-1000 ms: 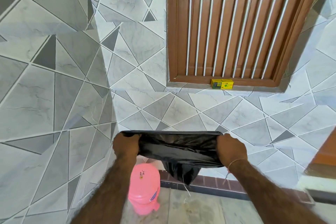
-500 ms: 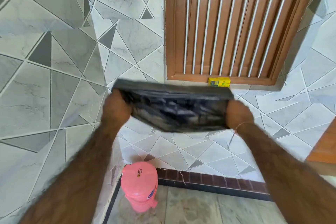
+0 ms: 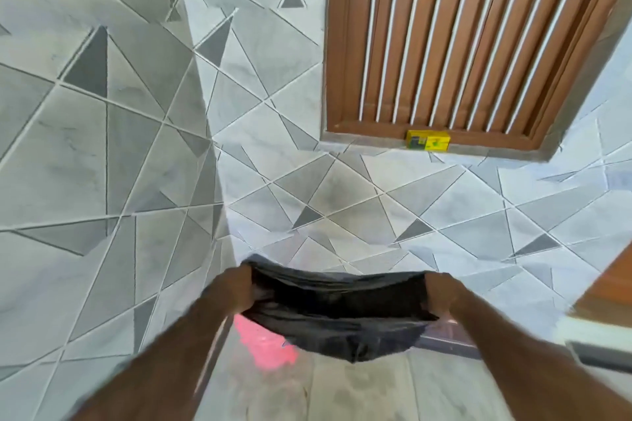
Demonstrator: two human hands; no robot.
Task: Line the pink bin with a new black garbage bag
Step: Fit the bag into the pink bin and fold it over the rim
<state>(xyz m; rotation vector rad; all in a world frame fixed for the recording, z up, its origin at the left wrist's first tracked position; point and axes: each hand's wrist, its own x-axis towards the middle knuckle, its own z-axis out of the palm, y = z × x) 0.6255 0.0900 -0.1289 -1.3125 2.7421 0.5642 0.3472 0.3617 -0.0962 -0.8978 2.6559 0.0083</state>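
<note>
1. Left hand [image 3: 232, 290] and right hand [image 3: 441, 294] — each clenched on one end of the black garbage bag [image 3: 338, 314], mouth stretched between them, body sagging.
2. Pink bin [image 3: 265, 345] on the floor, beneath the bag (partly hidden, blurred).
3. Beyond — tiled wall [image 3: 307, 181], wooden window [image 3: 461, 37], yellow box [image 3: 427, 140] on its sill.

No text, brand, number or sign is reading clearly anywhere; the yellow box [image 3: 428, 140] sitting on the window ledge [image 3: 376, 143] at about 1 o'clock is showing a dark panel and green marks, but blur is keeping any lettering illegible; the pink bin [image 3: 265, 347] at about 6 o'clock is showing a small bluish mark at its right edge, too smeared to be making out.
</note>
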